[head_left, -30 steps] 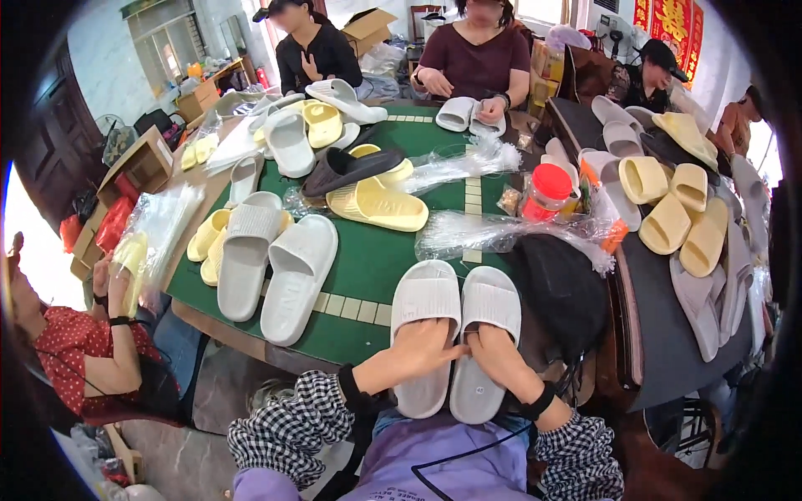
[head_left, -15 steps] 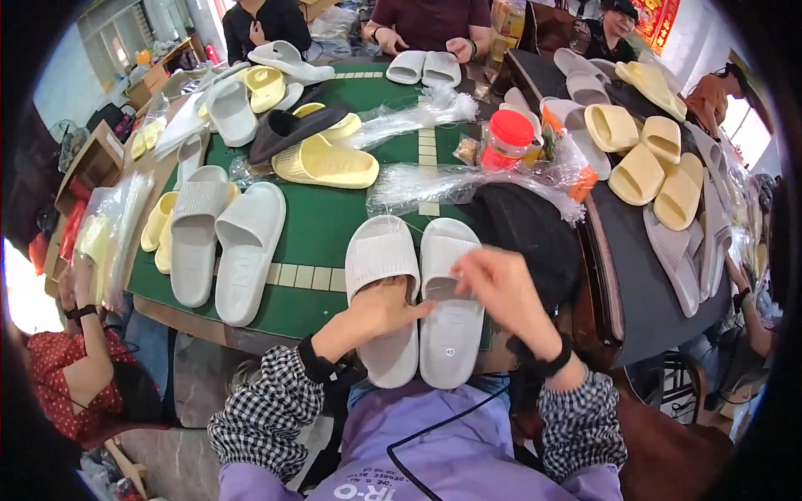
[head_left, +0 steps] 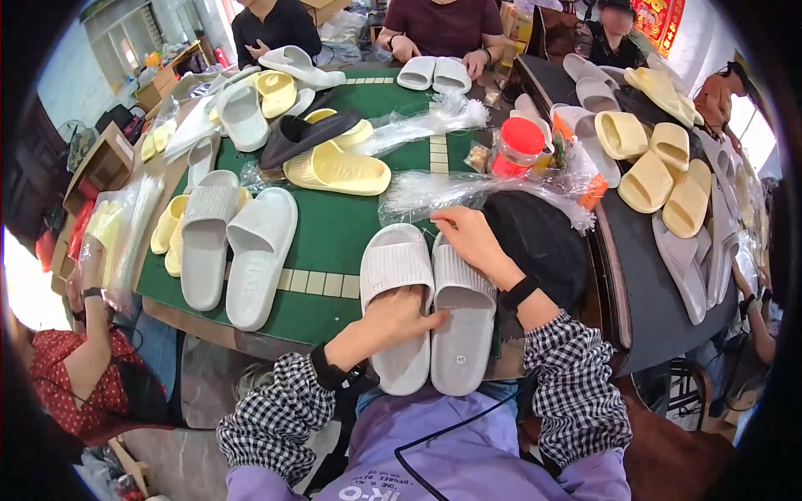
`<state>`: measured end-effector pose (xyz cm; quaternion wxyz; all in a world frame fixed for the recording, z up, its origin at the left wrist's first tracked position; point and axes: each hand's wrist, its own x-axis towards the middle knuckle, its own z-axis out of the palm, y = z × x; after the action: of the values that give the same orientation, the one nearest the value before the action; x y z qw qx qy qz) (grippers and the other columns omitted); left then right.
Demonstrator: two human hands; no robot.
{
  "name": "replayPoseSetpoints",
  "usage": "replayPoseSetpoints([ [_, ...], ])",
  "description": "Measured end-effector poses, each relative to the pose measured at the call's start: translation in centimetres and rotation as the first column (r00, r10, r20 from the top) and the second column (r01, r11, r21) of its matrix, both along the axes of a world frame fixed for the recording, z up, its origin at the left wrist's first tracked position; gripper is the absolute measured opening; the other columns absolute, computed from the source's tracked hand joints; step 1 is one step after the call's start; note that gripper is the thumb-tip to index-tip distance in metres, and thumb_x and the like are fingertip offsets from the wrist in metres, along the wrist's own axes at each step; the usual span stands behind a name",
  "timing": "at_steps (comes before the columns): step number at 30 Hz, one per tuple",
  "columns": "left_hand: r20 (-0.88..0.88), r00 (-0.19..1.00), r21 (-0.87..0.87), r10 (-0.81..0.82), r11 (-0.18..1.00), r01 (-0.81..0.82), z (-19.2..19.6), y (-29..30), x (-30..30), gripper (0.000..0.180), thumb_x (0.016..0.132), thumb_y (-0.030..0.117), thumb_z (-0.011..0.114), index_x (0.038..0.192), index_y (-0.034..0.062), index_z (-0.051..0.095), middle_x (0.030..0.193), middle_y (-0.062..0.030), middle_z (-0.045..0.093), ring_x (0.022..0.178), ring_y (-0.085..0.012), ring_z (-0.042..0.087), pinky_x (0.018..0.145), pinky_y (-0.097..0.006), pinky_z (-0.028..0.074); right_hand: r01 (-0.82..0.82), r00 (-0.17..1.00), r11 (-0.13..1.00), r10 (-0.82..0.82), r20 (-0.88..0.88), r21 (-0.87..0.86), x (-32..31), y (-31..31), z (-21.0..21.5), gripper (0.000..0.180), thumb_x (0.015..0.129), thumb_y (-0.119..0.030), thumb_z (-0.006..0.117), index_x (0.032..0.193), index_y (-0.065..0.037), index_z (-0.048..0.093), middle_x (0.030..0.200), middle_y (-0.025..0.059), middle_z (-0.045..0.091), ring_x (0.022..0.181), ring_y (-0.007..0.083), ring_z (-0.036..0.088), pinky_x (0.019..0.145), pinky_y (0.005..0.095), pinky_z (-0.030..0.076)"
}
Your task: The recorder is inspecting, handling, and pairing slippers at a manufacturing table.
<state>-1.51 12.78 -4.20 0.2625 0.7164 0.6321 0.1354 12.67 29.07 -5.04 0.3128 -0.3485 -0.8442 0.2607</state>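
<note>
A pair of white ribbed slide sandals point(head_left: 393, 267) lies side by side at the near edge of the green table point(head_left: 334, 225). My left hand point(head_left: 401, 313) rests on the left sandal's footbed and holds both sandals together. My right hand point(head_left: 468, 234) reaches past the toe of the right sandal point(head_left: 461, 334), its fingers on the edge of a clear plastic bag point(head_left: 476, 188); whether they pinch it I cannot tell. A black cap-like thing point(head_left: 539, 242) lies just right of that hand.
More white sandals point(head_left: 238, 242) lie at left, yellow and black ones point(head_left: 334, 167) farther back. A red-lidded jar point(head_left: 518, 146) stands mid-table. Yellow and white slides point(head_left: 660, 167) cover the dark table at right. Other people sit at the far side point(head_left: 443, 25) and at left point(head_left: 75, 367).
My right hand has left the right sandal and moved forward to the plastic bag. My left hand stays on the left sandal. The view has shifted slightly nearer.
</note>
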Motion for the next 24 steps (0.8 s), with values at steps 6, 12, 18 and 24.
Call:
replayPoseSetpoints([
  [6,-0.047,0.999,-0.029,-0.015,0.999,0.014,0.4,0.2,0.0,0.074,0.087,0.056,0.06,0.115,-0.0129,0.057,0.111,-0.0346,0.061,0.101,-0.0455,0.063,0.089,-0.049,0.051,-0.04,0.999,0.937,0.03,-0.036,-0.347,-1.2,-0.5,1.8,0.032,0.091,-0.025,0.065,0.11,0.0,0.072,0.097,0.02,0.073,0.09,0.0293,0.071,0.083,0.0358,0.053],
  [12,-0.067,0.998,-0.033,-0.007,0.999,0.005,0.2,0.1,0.0,0.073,0.087,0.055,0.06,0.117,-0.0119,0.056,0.112,-0.0329,0.062,0.102,-0.0448,0.063,0.089,-0.049,0.051,-0.351,0.933,0.735,0.227,-0.278,-0.58,-1.0,-0.9,2.4,0.028,0.095,-0.023,0.065,0.111,-0.002,0.072,0.1,0.003,0.07,0.089,0.0095,0.06,0.078,0.025,0.047],
  [18,-0.165,0.986,0.383,-0.008,0.921,0.071,0.1,-1.7,0.4,0.052,0.086,0.041,0.069,0.105,-0.0066,0.061,0.094,-0.0223,0.063,0.085,-0.0379,0.065,0.076,-0.045,0.053,-0.085,0.985,0.897,0.01,-0.172,-0.435,0.5,-0.9,2.7,0.024,0.092,-0.021,0.068,0.103,-0.001,0.072,0.09,-0.0012,0.07,0.082,0.007,0.058,0.075,0.0239,0.046],
  [24,-0.16,0.987,0.659,0.002,0.744,0.106,2.3,-3.4,0.5,0.023,0.081,0.021,0.075,0.086,0.0021,0.062,0.08,-0.0107,0.059,0.07,-0.0279,0.063,0.062,-0.037,0.051,-0.004,0.987,0.848,-0.081,-0.136,-0.53,3.8,-1.7,3.4,0.019,0.091,-0.019,0.067,0.098,-0.002,0.073,0.086,0.0038,0.072,0.076,0.0084,0.06,0.068,0.0261,0.049],
])
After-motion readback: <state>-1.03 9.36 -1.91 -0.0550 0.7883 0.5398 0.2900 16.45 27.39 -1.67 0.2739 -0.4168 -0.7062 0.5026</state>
